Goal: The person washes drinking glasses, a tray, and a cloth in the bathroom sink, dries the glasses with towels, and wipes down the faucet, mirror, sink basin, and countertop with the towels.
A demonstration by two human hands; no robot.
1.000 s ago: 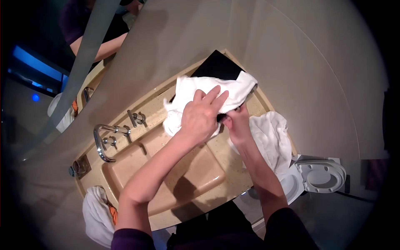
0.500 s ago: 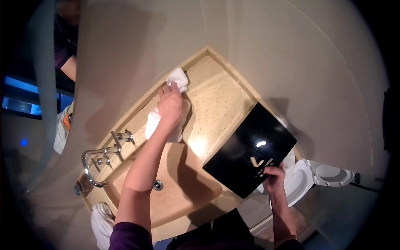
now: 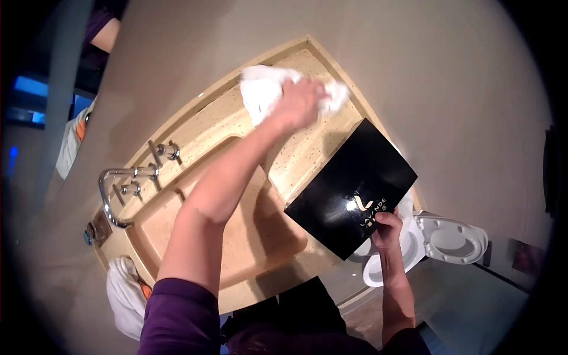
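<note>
My left hand [image 3: 299, 103] presses a bunched white cloth [image 3: 260, 89] onto the speckled beige counter [image 3: 313, 59] near its back corner. Parts of the cloth stick out on both sides of the fingers, slightly blurred. In my right hand [image 3: 387, 229] is a glossy black box [image 3: 337, 183] with a gold logo and the lettering "LAVANDE". It is tilted over the counter's right end, thumb on its upper face, the other fingers hidden underneath. Whether it is a closed box or a tray I cannot tell.
Left of the counter's middle lies the sink basin [image 3: 195, 236], with a chrome faucet [image 3: 109, 201] on its far side. A white towel [image 3: 124, 296] hangs at the near left edge. A toilet [image 3: 452, 239] stands to the right. Raised rims border the counter.
My left hand has swept the white cloth rightward and away along the counter, toward the back corner. The black box stays in my right hand. The whole view has shifted slightly.
</note>
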